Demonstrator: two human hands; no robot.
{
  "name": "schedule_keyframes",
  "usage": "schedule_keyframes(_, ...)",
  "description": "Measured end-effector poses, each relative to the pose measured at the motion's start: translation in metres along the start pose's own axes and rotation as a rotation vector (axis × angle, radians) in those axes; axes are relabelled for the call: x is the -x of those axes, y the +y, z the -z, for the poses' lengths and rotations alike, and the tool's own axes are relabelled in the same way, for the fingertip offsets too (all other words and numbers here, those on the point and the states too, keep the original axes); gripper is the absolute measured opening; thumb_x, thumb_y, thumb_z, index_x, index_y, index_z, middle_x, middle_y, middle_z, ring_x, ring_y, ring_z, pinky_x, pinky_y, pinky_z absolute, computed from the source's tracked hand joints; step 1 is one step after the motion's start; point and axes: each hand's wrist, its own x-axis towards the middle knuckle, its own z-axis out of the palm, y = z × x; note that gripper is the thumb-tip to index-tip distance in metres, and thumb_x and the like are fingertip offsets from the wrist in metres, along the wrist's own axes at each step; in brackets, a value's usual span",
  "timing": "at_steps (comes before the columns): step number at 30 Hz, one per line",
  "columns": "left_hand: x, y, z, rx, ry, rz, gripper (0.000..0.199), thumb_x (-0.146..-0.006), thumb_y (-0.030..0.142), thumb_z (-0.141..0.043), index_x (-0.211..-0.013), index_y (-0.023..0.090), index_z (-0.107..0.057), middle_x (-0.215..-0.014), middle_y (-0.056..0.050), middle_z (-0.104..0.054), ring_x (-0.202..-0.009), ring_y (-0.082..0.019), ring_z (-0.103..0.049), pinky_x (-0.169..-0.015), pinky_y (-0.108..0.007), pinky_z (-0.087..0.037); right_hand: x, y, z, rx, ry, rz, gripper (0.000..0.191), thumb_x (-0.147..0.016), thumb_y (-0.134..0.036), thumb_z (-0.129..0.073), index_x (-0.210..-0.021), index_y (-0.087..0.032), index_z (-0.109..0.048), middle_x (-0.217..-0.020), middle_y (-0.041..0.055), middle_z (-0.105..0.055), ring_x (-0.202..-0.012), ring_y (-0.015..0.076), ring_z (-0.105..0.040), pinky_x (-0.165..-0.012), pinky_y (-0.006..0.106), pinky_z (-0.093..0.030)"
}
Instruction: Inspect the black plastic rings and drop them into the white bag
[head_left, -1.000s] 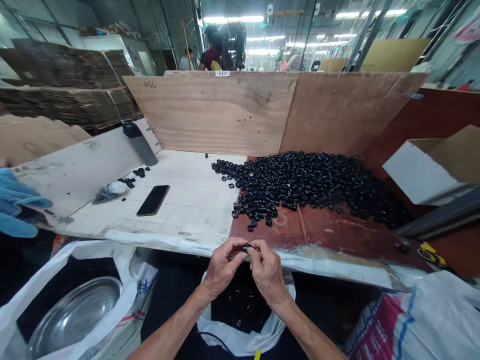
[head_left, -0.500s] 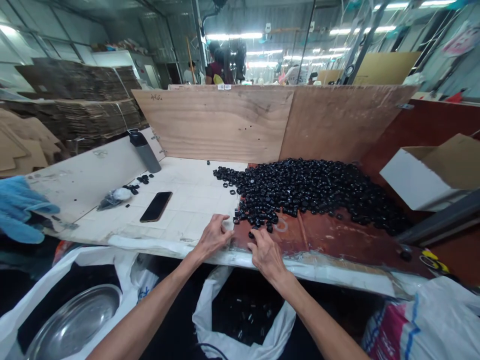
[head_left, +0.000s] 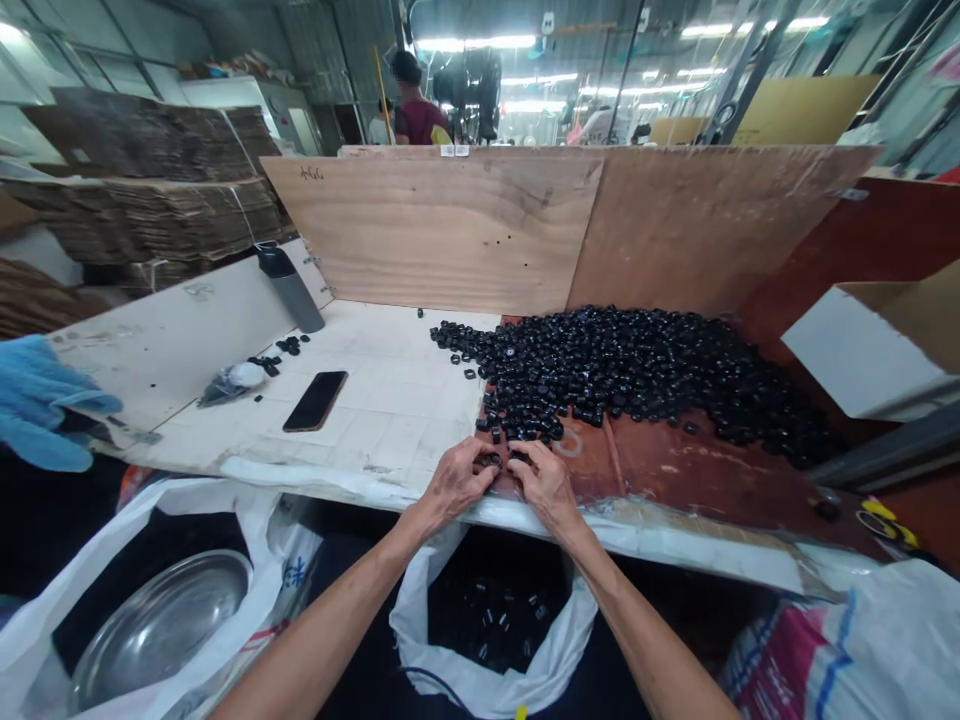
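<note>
Both hands meet at the front edge of the bench, close to the near tip of a large heap of small black ring-like parts (head_left: 615,365). My left hand (head_left: 459,478) pinches one small black part (head_left: 491,460) between thumb and fingers. Just to its right, my right hand (head_left: 544,482) is closed with bent fingers on another dark piece (head_left: 517,457), mostly hidden by the fingertips. Directly below the hands hangs an open white sack (head_left: 510,690) with more black parts inside.
A phone (head_left: 315,401), a dark bottle (head_left: 291,290) and a small plastic bag (head_left: 229,384) are on the left. A blue glove (head_left: 45,400) lies at the left edge. Right are a white carton (head_left: 862,350) and yellow-handled scissors (head_left: 889,522). A metal bowl (head_left: 165,620) sits in another sack.
My left hand has moved right and closed on a black part. My right hand has shifted slightly right, and the hands are nearer each other. The view has tilted a little.
</note>
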Motion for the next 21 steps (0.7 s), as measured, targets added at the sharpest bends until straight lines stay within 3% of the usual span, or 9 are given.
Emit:
schedule_keyframes(4, 0.003, 0.003, -0.001, 0.165, 0.015, 0.006, 0.021, -0.081, 0.019, -0.065, -0.101, 0.019, -0.067, -0.097, -0.005, -0.066, -0.085, -0.018, -0.066, -0.075, -0.03, -0.056, 0.001, -0.003, 0.002, -0.148, -0.052, 0.041, 0.028, -0.084, -0.018, -0.056, -0.11, -0.02, -0.068, -0.106, 0.0074, -0.067, -0.097, 0.0193, -0.065, -0.086, 0.032, -0.053)
schedule_keyframes(6, 0.003, 0.005, 0.0, 0.217, 0.005, -0.011, 0.023, -0.081, 0.021, -0.066, -0.103, 0.019, -0.068, -0.098, -0.006, -0.066, -0.089, -0.019, -0.065, -0.077, -0.03, -0.056, 0.004, -0.002, 0.0, -0.209, -0.068, -0.008, 0.032, -0.084, -0.019, -0.058, -0.115, -0.02, -0.065, -0.101, 0.0058, -0.068, -0.085, 0.0173, -0.066, -0.077, 0.03, -0.055)
schedule_keyframes(9, 0.003, 0.008, 0.003, 0.27, -0.017, -0.046, 0.027, -0.083, 0.024, -0.066, -0.109, 0.019, -0.069, -0.1, -0.007, -0.065, -0.092, -0.02, -0.064, -0.078, -0.031, -0.055, 0.006, 0.0, -0.002, -0.233, -0.065, -0.066, 0.023, -0.083, -0.021, -0.063, -0.106, -0.02, -0.066, -0.088, 0.0029, -0.068, -0.071, 0.0152, -0.064, -0.066, 0.027, -0.054)
schedule_keyframes(11, 0.004, 0.009, 0.004, 0.302, -0.007, -0.058, 0.027, -0.084, 0.025, -0.066, -0.11, 0.02, -0.069, -0.1, -0.007, -0.064, -0.094, -0.02, -0.063, -0.081, -0.032, -0.055, 0.006, -0.001, 0.0, -0.201, -0.062, -0.002, 0.017, -0.084, -0.021, -0.064, -0.1, -0.02, -0.07, -0.09, 0.0041, -0.069, -0.079, 0.0171, -0.065, -0.073, 0.029, -0.054)
schedule_keyframes(15, 0.006, 0.009, 0.004, 0.354, 0.034, -0.038, 0.025, -0.084, 0.025, -0.068, -0.108, 0.021, -0.071, -0.102, -0.007, -0.063, -0.098, -0.021, -0.062, -0.088, -0.036, -0.053, 0.004, -0.006, 0.004, -0.201, -0.063, 0.123, 0.023, -0.089, -0.018, -0.057, -0.107, -0.021, -0.071, -0.104, 0.0068, -0.068, -0.098, 0.0189, -0.064, -0.088, 0.033, -0.051)
schedule_keyframes(21, 0.009, 0.013, 0.001, 0.495, 0.027, 0.065, 0.03, -0.081, 0.025, -0.071, -0.111, 0.02, -0.068, -0.105, -0.007, -0.062, -0.096, -0.02, -0.064, -0.086, -0.034, -0.055, 0.008, -0.003, 0.001, -0.219, -0.026, 0.018, 0.015, -0.086, -0.02, -0.063, -0.1, -0.02, -0.067, -0.092, 0.0039, -0.067, -0.084, 0.0172, -0.064, -0.077, 0.029, -0.053)
